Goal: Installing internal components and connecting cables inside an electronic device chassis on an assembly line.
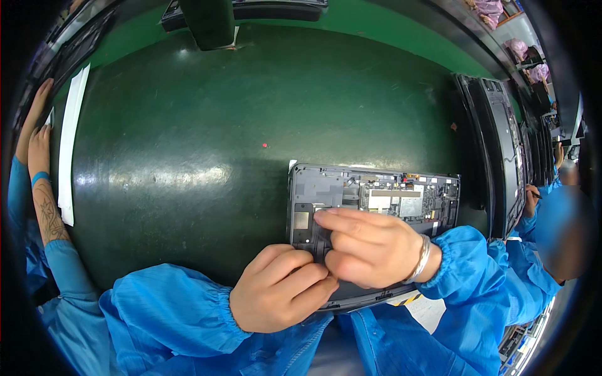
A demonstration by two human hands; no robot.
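A flat dark device housing [320, 185], its inner parts exposed, lies slightly tilted on the green table close to my body. Green circuit boards, silvery plates and small connectors show along its far and right side. My left hand [282, 288] is curled closed at the housing's near left corner, fingertips over its edge. Over the left half of the housing, my right hand [373, 244] bends inward, with index finger and thumb drawn together near a module with a pale square plate [301, 220]. Both hands' fingertips nearly meet; whatever lies between them is hidden.
Several dark panels [495, 144] stand on edge along the table's right side. A white strip [73, 144] runs along the left edge, beside another person's arms [44, 182]. A dark post [210, 25] rises at the far side. A co-worker in blue [527, 269] is at right.
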